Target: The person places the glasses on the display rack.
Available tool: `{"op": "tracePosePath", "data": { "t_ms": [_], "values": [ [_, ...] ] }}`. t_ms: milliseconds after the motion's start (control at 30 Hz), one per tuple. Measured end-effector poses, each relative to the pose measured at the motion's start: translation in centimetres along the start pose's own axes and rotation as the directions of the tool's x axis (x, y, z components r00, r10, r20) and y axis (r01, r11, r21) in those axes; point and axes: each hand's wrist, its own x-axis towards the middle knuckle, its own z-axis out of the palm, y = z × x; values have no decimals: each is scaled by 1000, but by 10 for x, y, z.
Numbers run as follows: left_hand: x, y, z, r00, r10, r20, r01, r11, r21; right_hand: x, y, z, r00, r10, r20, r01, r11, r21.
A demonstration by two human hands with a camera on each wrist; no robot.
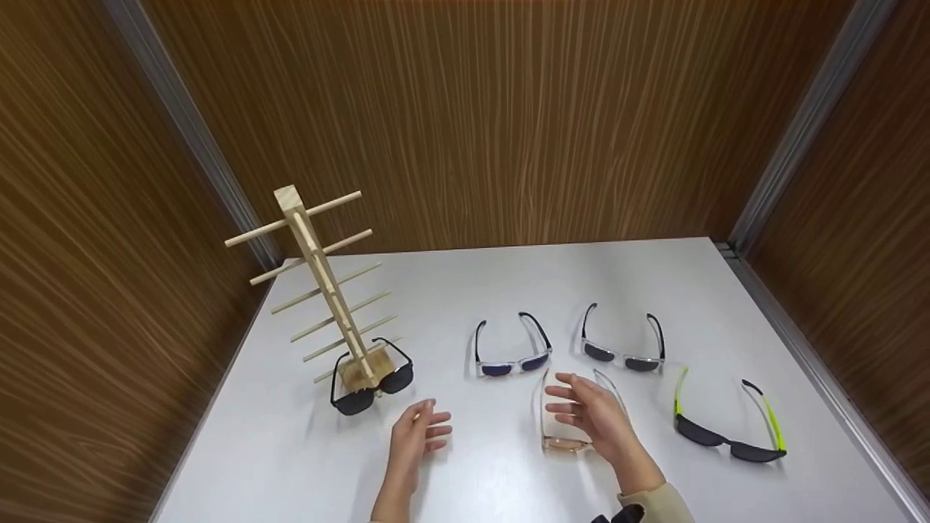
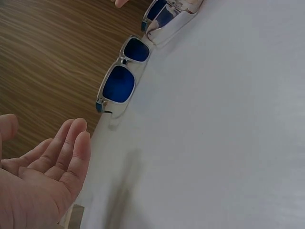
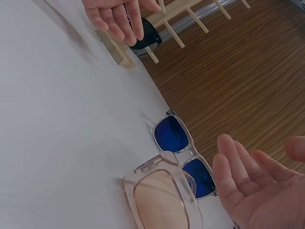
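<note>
My left hand (image 1: pixel 415 439) is held over the white table, fingers loosely extended and holding nothing. Just beyond it, black sunglasses (image 1: pixel 355 402) sit at the base of a wooden display rack (image 1: pixel 325 272) with several crossbars. My right hand (image 1: pixel 597 419) hovers over clear-framed glasses with peach lenses (image 1: pixel 565 444), covering part of them in the head view. Its fingers are spread and nothing is in them. In the right wrist view the peach lens (image 3: pixel 161 200) shows close below that hand. Clear-framed sunglasses with blue lenses (image 1: pixel 497 370) lie between and beyond the hands.
Clear-framed sunglasses with dark lenses (image 1: pixel 642 363) lie at the back right of the white table (image 1: pixel 465 290). Farther right are dark sunglasses with yellow-green temples (image 1: pixel 755 453). Wood-grain panels (image 1: pixel 465 123) enclose the table at the back and both sides.
</note>
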Motion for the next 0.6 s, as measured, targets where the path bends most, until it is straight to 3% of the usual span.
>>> {"op": "tracePosePath", "data": {
  "t_ms": [100, 333, 600],
  "values": [
    [0, -2, 5, 999, 38, 14, -37, 999, -24, -5, -2, -6, 999, 8, -31, -8, 1000, -11],
    [1, -6, 17, 999, 21, 29, -20, 1000, -15, -14, -3, -26, 993, 16, -119, -19, 999, -26],
    [-3, -3, 32, 996, 36, 86, -36, 999, 2, -22, -10, -51, 977, -16, -212, 11, 1000, -24]
  ]
}}
